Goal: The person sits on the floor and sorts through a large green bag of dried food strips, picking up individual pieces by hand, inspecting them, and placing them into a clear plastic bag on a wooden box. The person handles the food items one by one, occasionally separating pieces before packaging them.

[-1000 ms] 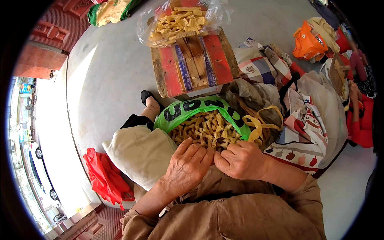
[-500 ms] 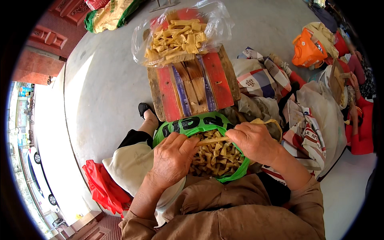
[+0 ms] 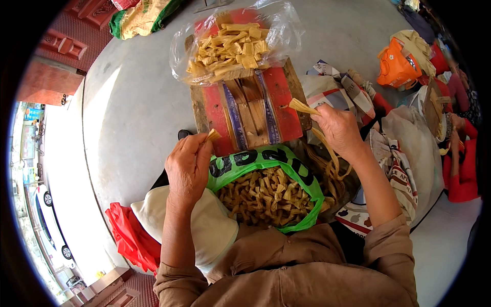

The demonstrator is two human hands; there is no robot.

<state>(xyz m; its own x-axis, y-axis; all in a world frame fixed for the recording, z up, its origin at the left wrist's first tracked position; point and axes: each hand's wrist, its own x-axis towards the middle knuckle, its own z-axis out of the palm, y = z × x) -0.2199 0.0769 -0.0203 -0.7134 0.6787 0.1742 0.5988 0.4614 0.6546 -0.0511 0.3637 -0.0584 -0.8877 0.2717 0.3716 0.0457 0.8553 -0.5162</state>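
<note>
My left hand (image 3: 187, 166) is closed, a short end of a flat yellow dried strip (image 3: 213, 135) sticking out of its fingertips. My right hand (image 3: 338, 128) pinches another yellow dried strip (image 3: 304, 106), whose long tail hangs down past the wrist. Between and below the hands, a green plastic bag (image 3: 244, 165) in my lap gapes wide, filled with small knotted brownish pieces (image 3: 268, 197). Beyond it, a red wooden board (image 3: 284, 105) with two purple bands carries a clear plastic bag (image 3: 286, 25) heaped with short yellow pieces (image 3: 232, 48).
To the left of my lap lie a cream cloth (image 3: 169, 207) and a red plastic bag (image 3: 133, 238). At right are patterned cloth bags (image 3: 396, 169), a large whitish plastic bag (image 3: 409, 138) and an orange bag (image 3: 398, 64). Another person in red (image 3: 463, 169) sits at the far right.
Both hands have risen from over the green bag and moved apart. The strip stretched between them is now separate, with one end in each hand. More of the knotted pieces show.
</note>
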